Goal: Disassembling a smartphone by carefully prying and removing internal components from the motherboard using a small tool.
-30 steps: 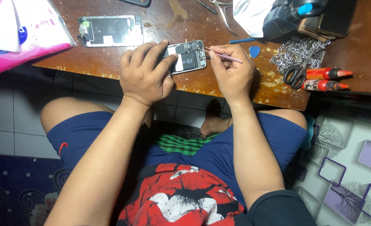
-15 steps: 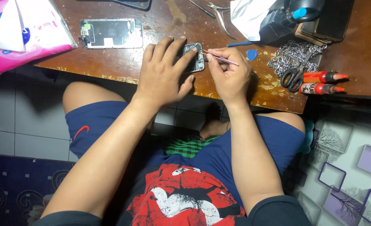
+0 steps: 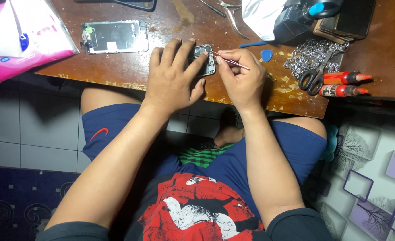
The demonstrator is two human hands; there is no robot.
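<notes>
Our left hand (image 3: pixel 173 78) lies flat, pressing the opened phone (image 3: pixel 204 60) down; our right hand (image 3: pixel 242 78) pinches tweezers (image 3: pixel 231 61), tips inside the phone's shell.

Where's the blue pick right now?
In the head view, the blue pick lies on the wooden table, just right of the right hand, left of the chain.

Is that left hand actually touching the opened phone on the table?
Touching. The head view shows the left hand laid over the opened phone, fingers pressing its upper edge, while the right hand holds tweezers at it.
</notes>
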